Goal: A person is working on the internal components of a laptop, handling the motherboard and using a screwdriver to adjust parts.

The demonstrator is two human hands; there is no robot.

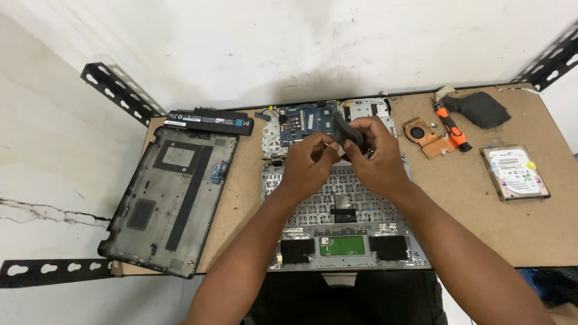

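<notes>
An opened laptop base (343, 235) lies in front of me, its keyboard underside and green touchpad board showing. At its far end sits a blue motherboard (304, 120). My left hand (310, 162) and my right hand (376, 153) meet above the laptop's middle. Together they pinch a small dark grey flat part (346, 131), held up over the motherboard's near edge. What the part is I cannot tell.
A black bottom cover (171, 198) lies at the left, overhanging the table edge. A black battery (208, 122) sits behind it. At right are a copper fan and heatsink (424, 135), an orange screwdriver (451, 126), a dark cloth (481, 108) and a hard drive (515, 173).
</notes>
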